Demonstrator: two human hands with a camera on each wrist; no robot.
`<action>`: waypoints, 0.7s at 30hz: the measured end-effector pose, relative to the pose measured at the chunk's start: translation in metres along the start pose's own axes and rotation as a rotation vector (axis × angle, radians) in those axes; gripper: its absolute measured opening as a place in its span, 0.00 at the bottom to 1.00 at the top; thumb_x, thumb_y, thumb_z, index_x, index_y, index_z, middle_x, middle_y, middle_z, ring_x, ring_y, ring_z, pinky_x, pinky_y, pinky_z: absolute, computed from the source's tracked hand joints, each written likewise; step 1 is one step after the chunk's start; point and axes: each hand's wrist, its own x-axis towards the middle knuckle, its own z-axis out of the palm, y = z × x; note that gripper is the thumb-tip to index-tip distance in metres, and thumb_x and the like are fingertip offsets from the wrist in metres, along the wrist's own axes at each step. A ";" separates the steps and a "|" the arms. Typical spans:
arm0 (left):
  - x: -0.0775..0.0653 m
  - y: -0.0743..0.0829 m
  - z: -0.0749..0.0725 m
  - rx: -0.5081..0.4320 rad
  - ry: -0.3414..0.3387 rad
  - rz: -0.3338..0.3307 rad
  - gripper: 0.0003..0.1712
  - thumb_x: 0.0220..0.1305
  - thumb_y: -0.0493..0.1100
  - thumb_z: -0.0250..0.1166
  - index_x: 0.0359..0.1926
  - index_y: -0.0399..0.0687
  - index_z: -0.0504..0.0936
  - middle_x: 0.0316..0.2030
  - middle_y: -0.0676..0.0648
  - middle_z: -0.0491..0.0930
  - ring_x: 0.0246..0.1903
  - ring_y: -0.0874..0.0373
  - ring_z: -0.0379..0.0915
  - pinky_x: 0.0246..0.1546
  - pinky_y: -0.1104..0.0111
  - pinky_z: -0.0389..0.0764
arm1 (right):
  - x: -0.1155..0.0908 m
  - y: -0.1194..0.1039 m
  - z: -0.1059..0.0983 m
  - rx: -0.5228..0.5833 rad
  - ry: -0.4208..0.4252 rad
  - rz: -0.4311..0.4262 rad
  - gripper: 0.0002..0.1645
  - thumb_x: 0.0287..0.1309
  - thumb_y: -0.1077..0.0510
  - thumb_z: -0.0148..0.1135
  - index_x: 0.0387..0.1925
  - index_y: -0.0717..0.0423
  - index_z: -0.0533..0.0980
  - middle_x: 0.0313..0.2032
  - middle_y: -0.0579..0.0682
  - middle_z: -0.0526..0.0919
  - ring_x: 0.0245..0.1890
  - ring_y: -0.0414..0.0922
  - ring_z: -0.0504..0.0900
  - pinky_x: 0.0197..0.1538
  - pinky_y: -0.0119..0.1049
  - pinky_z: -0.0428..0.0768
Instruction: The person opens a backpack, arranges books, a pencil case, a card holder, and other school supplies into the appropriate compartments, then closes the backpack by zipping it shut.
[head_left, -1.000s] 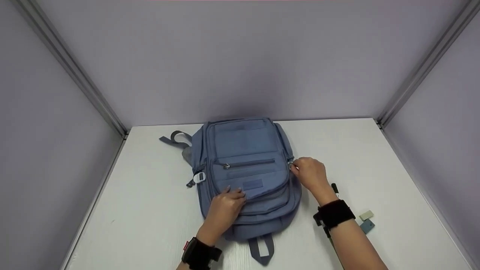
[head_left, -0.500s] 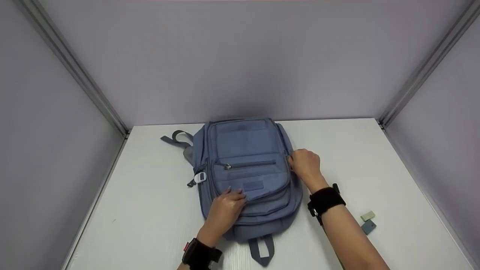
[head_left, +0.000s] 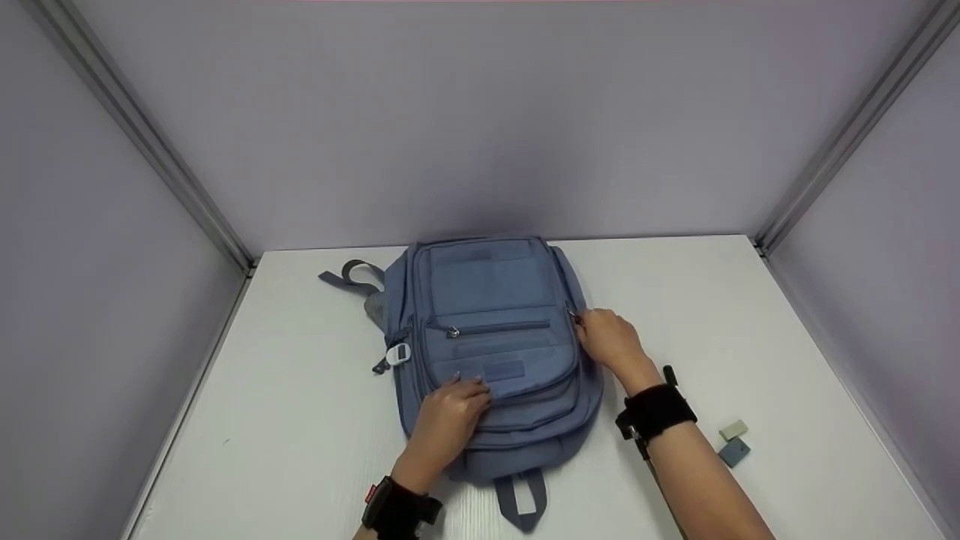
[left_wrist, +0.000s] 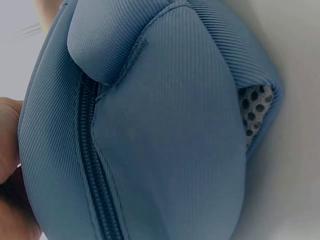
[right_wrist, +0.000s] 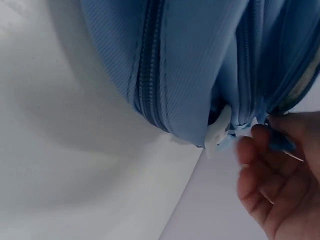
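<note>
A blue backpack [head_left: 495, 285] lies on the white table, its carry loop [head_left: 523, 502] toward the person. On its lower front, my left hand [head_left: 446, 420] grips the front panel near the pocket edge; the thumb is hidden in the head view. At the right side, my right hand [head_left: 611, 341] pinches a zipper pull [right_wrist: 281, 142] between thumb and finger. The front pocket's zip gapes along the lower edge of the panel. A short horizontal zipper [head_left: 499, 328] crosses the front. In the left wrist view, a closed zipper [left_wrist: 95, 165] runs along the blue fabric.
Right of the backpack lie a pale green block [head_left: 733, 430] and a grey-blue block [head_left: 734, 452]. A black-tipped, pen-like item [head_left: 670, 375] is partly hidden behind the right wrist. A loose strap [head_left: 352, 277] sticks out left. Grey panels wall the table.
My right hand has moved slightly up and left along the backpack's right side with the zipper pull, then dipped back a little. The left hand has stayed in place.
</note>
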 end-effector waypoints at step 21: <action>-0.001 -0.001 -0.002 0.045 -0.014 0.007 0.07 0.52 0.28 0.72 0.32 0.42 0.87 0.37 0.46 0.83 0.42 0.51 0.82 0.49 0.55 0.78 | -0.067 -0.033 0.011 0.382 0.048 -0.414 0.04 0.53 0.61 0.74 0.32 0.51 0.86 0.52 0.56 0.79 0.56 0.56 0.75 0.58 0.53 0.70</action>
